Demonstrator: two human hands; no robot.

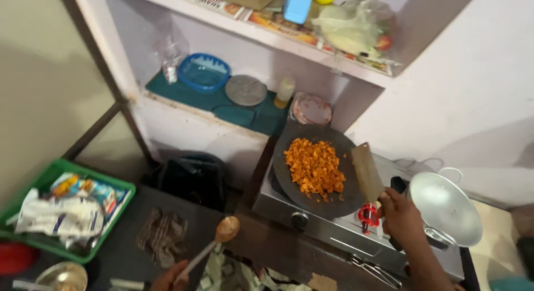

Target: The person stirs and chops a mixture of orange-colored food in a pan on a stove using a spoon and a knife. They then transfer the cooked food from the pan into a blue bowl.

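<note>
Two hands worked: right hand (pixel 401 214), at four o'clock, gripped a flat spatula (pixel 367 172) on the griddle (pixel 289 174); left hand (pixel 169 279), at seven o'clock, clasped a spoon (pixel 214 244).

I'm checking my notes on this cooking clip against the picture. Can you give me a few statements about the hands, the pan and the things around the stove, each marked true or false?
1. The right hand holds a flat wooden spatula at the edge of the dark flat pan. True.
2. The pan is bare. False: a heap of orange food lies on it.
3. The left hand holds a spoon. True.
4. The green crate sits to the right of the stove. False: it sits at the left; a silver metal bowl is at the right.
5. A blue basket stands on the lower shelf. True.
</note>
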